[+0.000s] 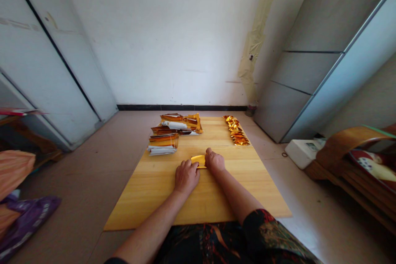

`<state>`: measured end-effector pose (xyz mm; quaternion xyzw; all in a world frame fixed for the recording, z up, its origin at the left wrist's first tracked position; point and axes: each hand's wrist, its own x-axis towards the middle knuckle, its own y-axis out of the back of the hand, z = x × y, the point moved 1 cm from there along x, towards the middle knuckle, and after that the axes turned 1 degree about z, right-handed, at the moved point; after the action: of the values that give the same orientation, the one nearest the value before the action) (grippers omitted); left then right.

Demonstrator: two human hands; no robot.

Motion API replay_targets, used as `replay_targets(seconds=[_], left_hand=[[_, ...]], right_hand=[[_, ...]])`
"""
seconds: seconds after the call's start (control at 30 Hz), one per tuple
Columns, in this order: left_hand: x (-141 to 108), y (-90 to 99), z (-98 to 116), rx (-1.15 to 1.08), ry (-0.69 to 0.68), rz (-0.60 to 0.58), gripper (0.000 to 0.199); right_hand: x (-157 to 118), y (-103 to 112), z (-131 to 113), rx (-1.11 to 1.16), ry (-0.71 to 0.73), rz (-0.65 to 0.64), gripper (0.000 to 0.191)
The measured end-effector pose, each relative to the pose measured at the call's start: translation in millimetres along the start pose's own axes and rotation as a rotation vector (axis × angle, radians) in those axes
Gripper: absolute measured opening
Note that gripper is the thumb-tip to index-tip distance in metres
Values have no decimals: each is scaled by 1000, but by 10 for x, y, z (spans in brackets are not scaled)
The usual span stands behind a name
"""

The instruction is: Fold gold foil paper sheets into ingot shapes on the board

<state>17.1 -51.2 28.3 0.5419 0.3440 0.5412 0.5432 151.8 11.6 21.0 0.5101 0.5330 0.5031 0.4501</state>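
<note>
A flat gold foil packet [198,160] lies on the wooden board between my two hands. My left hand [187,176] grips its left end, fingers bent over the near corner. At the opposite end, my right hand [214,160] is closed on the packet with its fingers curled. Further back on the left are stacks of flat gold-brown and white wrappers [163,142], with more gold and brown wrappers [182,123] behind them. A row of shiny gold foil packets [236,132], overlapping one another, lies at the board's back right.
The wooden board [148,202] reaches almost to my lap. A grey refrigerator [297,62] stands at the right, with a white box [301,152] and a wooden chair [340,165] near it. Purple and orange bags [34,218] lie at the left. A white wall [173,41] is behind.
</note>
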Motion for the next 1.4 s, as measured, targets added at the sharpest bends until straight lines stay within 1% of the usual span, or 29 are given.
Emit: replay_targets(seconds=[0.1, 0.27, 0.4, 0.67, 0.8, 0.93, 1.17, 1.3, 1.4], left_hand=[[6, 12, 4, -12, 3, -7, 25], [29, 27, 10, -27, 24, -43, 26], [54, 32, 12, -9, 21, -60, 26], [148, -7, -14, -23, 52, -67, 39], [203, 11, -2, -7, 51, -83, 28], [218, 72, 29, 7, 54, -40, 21], [206, 96, 63, -8, 20, -12, 19], [218, 100, 75, 6, -49, 13, 17], [221, 102, 76, -7, -80, 2, 18]], right_hand=[[-6, 12, 0, 2, 4, 9, 11], [-30, 41, -5, -5, 6, -7, 15], [-17, 17, -2, -16, 8, 13, 16], [-5, -14, -18, -44, 13, 23, 17], [-35, 4, -58, -88, 15, 32, 18], [-50, 6, -88, -104, 4, 41, 22], [-56, 1, -71, -63, -18, 84, 23], [-85, 34, -42, -58, 36, 143, 17], [-104, 54, -23, -60, 108, 150, 14]])
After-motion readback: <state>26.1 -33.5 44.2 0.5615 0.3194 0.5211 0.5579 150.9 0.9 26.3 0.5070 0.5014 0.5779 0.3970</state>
